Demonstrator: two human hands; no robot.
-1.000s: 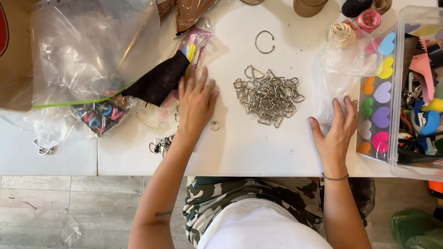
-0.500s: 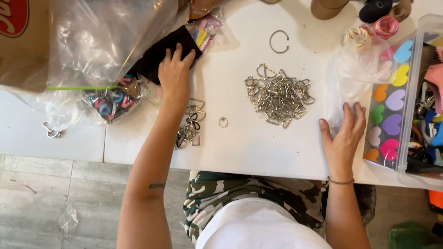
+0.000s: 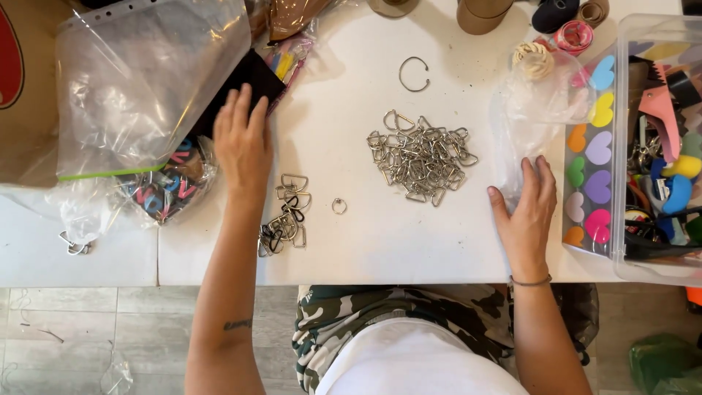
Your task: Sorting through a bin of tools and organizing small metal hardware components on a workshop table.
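Left hand (image 3: pixel 243 140) lies flat, fingers open, on the black pouch (image 3: pixel 245 84) just beyond it

Single view, head-worn camera. Looks almost straight down from above the seated person onto a white table (image 3: pixel 380 241); table edge runs across the lower third, floor and the person's lap below it. Both forearms enter from the bottom edge, left hand (image 3: pixel 243 143) and right hand (image 3: pixel 528 208) at mid-frame. Moderately close: table fills frame width. No second view, so no overlap.
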